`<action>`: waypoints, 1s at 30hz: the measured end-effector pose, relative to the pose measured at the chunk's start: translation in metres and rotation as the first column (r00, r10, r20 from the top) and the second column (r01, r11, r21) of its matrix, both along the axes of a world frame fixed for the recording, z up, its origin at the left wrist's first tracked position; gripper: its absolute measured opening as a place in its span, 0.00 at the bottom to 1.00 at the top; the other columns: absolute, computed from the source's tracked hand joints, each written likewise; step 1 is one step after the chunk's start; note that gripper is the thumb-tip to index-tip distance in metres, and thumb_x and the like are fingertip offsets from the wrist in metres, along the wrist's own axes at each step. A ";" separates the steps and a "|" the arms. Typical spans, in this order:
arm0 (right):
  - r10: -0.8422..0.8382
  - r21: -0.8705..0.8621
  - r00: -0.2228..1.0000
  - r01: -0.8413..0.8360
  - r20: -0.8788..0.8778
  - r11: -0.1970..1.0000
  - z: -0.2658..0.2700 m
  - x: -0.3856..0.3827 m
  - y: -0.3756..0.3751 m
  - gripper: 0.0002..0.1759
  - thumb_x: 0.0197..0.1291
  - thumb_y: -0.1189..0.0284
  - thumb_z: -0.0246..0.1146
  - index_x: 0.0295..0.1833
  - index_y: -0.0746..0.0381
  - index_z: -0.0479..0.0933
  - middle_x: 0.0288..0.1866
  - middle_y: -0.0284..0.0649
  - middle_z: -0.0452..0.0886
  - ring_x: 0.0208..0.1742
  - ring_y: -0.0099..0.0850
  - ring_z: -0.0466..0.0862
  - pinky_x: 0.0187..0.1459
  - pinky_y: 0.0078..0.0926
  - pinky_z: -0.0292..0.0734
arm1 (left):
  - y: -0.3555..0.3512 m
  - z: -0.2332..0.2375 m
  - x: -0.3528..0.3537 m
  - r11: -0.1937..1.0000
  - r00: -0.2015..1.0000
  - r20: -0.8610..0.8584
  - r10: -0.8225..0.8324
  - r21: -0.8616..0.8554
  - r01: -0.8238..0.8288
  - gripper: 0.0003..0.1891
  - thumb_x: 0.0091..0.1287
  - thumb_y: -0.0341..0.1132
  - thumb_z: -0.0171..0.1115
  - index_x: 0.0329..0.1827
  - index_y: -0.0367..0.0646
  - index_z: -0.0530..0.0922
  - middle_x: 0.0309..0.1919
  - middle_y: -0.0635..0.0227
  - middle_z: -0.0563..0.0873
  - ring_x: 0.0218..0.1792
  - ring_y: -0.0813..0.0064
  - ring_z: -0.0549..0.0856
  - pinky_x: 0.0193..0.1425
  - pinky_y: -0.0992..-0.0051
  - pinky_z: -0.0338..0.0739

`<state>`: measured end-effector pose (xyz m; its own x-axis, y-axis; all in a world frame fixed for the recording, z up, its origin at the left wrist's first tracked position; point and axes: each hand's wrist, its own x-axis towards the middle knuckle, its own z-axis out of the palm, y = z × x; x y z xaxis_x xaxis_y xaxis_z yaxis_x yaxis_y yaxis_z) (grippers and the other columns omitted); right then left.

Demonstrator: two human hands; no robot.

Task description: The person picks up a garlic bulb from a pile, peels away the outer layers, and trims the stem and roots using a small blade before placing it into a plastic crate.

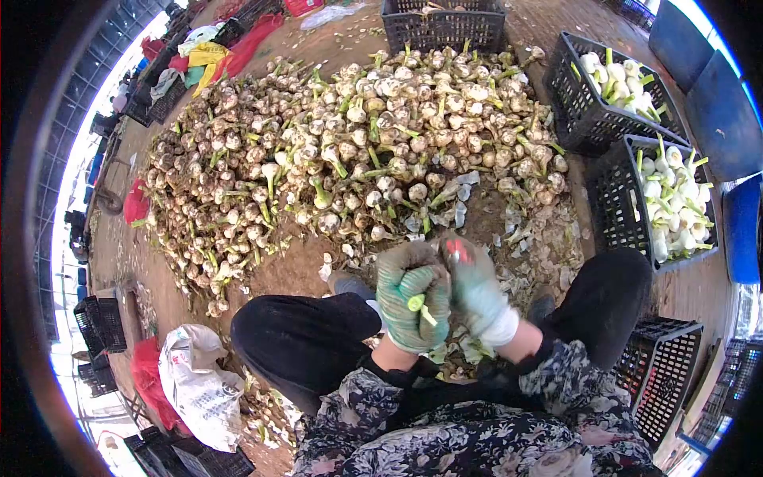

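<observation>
My left hand [407,300], in a dirty green-and-white work glove, is closed in a fist around a garlic bulb. Only the cut green garlic stem [417,304] pokes out between the fingers; the bulb itself is hidden. Pressed close against it is my right hand [478,296], gloved too, closed and smeared by motion. A red patch shows near its fingertips, and I cannot make out what it belongs to. Just beyond both hands lies a large heap of soil-stained garlic [366,135] with short green stems.
Two black crates of clean white garlic, one farther back [584,103] and one nearer [624,199], stand at the right. Another black crate [445,32] sits behind the heap. Loose peeled skins [517,230] litter the ground. A white sack [199,385] lies at lower left.
</observation>
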<state>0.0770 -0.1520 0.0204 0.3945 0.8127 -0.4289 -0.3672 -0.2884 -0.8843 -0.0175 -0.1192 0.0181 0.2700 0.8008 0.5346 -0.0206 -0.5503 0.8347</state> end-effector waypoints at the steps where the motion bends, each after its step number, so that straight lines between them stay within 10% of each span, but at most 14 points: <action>1: -0.041 0.081 0.970 0.062 -0.240 0.995 -0.020 0.004 0.006 0.19 0.64 0.54 0.49 0.41 0.58 0.74 0.28 0.33 0.76 0.29 0.24 0.75 0.30 0.23 0.71 | -0.002 -0.002 0.000 0.985 0.991 0.118 -0.060 -0.154 0.078 0.03 0.55 0.27 0.55 0.31 0.39 0.72 0.41 0.57 0.73 0.35 0.68 0.76 0.38 0.72 0.72; 3: -0.084 -0.136 0.985 0.063 -0.154 0.989 -0.029 0.021 0.000 0.16 0.62 0.61 0.55 0.41 0.66 0.74 0.27 0.32 0.74 0.24 0.21 0.68 0.25 0.22 0.64 | 0.006 -0.005 -0.004 0.995 0.997 0.070 -0.017 -0.095 0.024 0.02 0.55 0.27 0.55 0.30 0.40 0.71 0.42 0.57 0.73 0.35 0.69 0.76 0.37 0.73 0.72; 5: 0.020 -0.003 0.988 -0.021 -0.151 1.000 -0.006 0.023 -0.011 0.22 0.63 0.51 0.50 0.44 0.59 0.74 0.33 0.33 0.77 0.32 0.21 0.75 0.33 0.20 0.72 | 0.007 -0.004 -0.006 0.993 0.998 -0.056 0.006 0.119 0.001 0.03 0.55 0.26 0.55 0.30 0.40 0.71 0.42 0.57 0.73 0.35 0.69 0.76 0.37 0.73 0.72; 7: -0.006 0.207 0.994 -0.017 0.109 0.978 -0.010 0.005 -0.014 0.10 0.62 0.70 0.54 0.43 0.64 0.74 0.31 0.32 0.76 0.30 0.21 0.72 0.31 0.20 0.69 | 0.007 0.001 0.000 0.966 0.992 -0.120 -0.046 0.247 0.075 0.06 0.55 0.30 0.56 0.33 0.38 0.72 0.41 0.57 0.73 0.35 0.66 0.76 0.40 0.71 0.73; 12: -0.123 0.300 0.971 0.181 -0.204 0.937 -0.023 -0.019 -0.004 0.11 0.60 0.74 0.55 0.48 0.66 0.73 0.39 0.32 0.77 0.39 0.19 0.73 0.40 0.17 0.70 | -0.009 -0.003 0.011 0.959 0.959 -0.060 0.278 0.075 -0.273 0.08 0.55 0.33 0.58 0.34 0.39 0.74 0.35 0.60 0.73 0.35 0.63 0.75 0.44 0.70 0.71; 15: -0.217 0.287 0.936 0.296 -0.276 0.911 -0.025 -0.018 0.001 0.12 0.59 0.75 0.56 0.48 0.66 0.73 0.35 0.32 0.77 0.36 0.20 0.74 0.36 0.19 0.71 | -0.009 -0.010 0.006 0.975 0.965 -0.153 0.213 0.098 -0.200 0.07 0.55 0.34 0.59 0.34 0.41 0.74 0.32 0.61 0.72 0.34 0.62 0.74 0.42 0.68 0.71; 17: -0.146 0.033 0.984 0.143 0.104 0.989 -0.017 -0.006 0.001 0.11 0.59 0.72 0.57 0.44 0.67 0.74 0.30 0.34 0.78 0.30 0.22 0.75 0.30 0.22 0.71 | -0.002 -0.004 0.003 0.964 0.965 -0.190 0.183 0.229 -0.137 0.06 0.55 0.32 0.59 0.33 0.41 0.74 0.32 0.61 0.74 0.33 0.60 0.75 0.39 0.66 0.71; 18: -0.209 -0.097 0.942 0.190 -0.262 0.977 -0.008 -0.002 0.007 0.15 0.59 0.65 0.57 0.39 0.68 0.76 0.27 0.35 0.78 0.26 0.24 0.74 0.27 0.25 0.70 | 0.002 -0.002 0.003 0.967 0.987 -0.151 0.064 0.254 -0.024 0.05 0.54 0.31 0.58 0.32 0.42 0.74 0.32 0.61 0.74 0.33 0.60 0.75 0.38 0.66 0.71; 19: -0.162 -0.048 0.975 0.157 -0.154 0.986 -0.022 0.000 0.005 0.19 0.59 0.59 0.56 0.36 0.67 0.76 0.28 0.37 0.78 0.23 0.27 0.73 0.27 0.28 0.70 | 0.004 -0.001 0.004 0.954 0.991 -0.116 -0.061 0.285 0.092 0.05 0.54 0.30 0.58 0.32 0.42 0.74 0.31 0.60 0.75 0.32 0.60 0.76 0.37 0.66 0.71; 21: -0.134 -0.071 0.801 0.114 -0.584 0.991 -0.060 0.005 0.011 0.11 0.61 0.65 0.55 0.35 0.61 0.75 0.26 0.34 0.77 0.26 0.26 0.77 0.26 0.24 0.72 | 0.000 -0.010 0.009 0.962 0.993 -0.118 -0.013 0.271 0.045 0.03 0.57 0.30 0.56 0.32 0.42 0.74 0.30 0.63 0.77 0.31 0.66 0.78 0.36 0.68 0.72; 23: -0.179 -0.107 0.849 0.145 -0.497 0.984 -0.067 0.009 0.009 0.16 0.59 0.58 0.57 0.37 0.61 0.75 0.27 0.36 0.77 0.26 0.27 0.74 0.27 0.26 0.71 | -0.008 -0.011 0.011 0.726 0.907 0.414 0.076 -0.646 0.234 0.04 0.61 0.31 0.54 0.32 0.40 0.74 0.29 0.65 0.78 0.30 0.74 0.78 0.36 0.72 0.73; 27: -0.165 -0.160 0.847 0.095 -0.506 0.983 -0.035 0.035 -0.009 0.15 0.60 0.56 0.56 0.41 0.57 0.73 0.35 0.31 0.78 0.33 0.26 0.78 0.34 0.24 0.74 | 0.005 -0.004 0.005 0.605 0.891 0.441 0.110 -0.741 0.293 0.08 0.64 0.34 0.51 0.32 0.39 0.74 0.28 0.68 0.78 0.28 0.80 0.77 0.35 0.79 0.73; 28: 0.121 0.239 0.854 0.004 -0.505 0.971 -0.053 0.040 -0.020 0.17 0.60 0.55 0.56 0.46 0.56 0.71 0.40 0.32 0.77 0.41 0.27 0.77 0.43 0.26 0.73 | 0.006 0.001 0.004 0.637 0.912 0.406 0.064 -0.720 0.275 0.09 0.65 0.35 0.50 0.32 0.39 0.74 0.27 0.69 0.78 0.29 0.82 0.76 0.35 0.81 0.72; 30: 0.231 0.307 0.950 -0.159 -0.213 0.938 -0.056 0.034 -0.028 0.16 0.61 0.58 0.55 0.48 0.57 0.71 0.43 0.35 0.76 0.45 0.30 0.76 0.48 0.27 0.71 | 0.007 -0.006 0.004 0.629 0.908 0.415 0.050 -0.720 0.294 0.08 0.65 0.35 0.50 0.33 0.39 0.73 0.27 0.69 0.78 0.29 0.82 0.76 0.35 0.81 0.72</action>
<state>0.1106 -0.1803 -0.0356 0.1293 0.9641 -0.2319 -0.5418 -0.1272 -0.8308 -0.0137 -0.1121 0.0124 0.3222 0.9319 -0.1665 -0.4288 0.3005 0.8519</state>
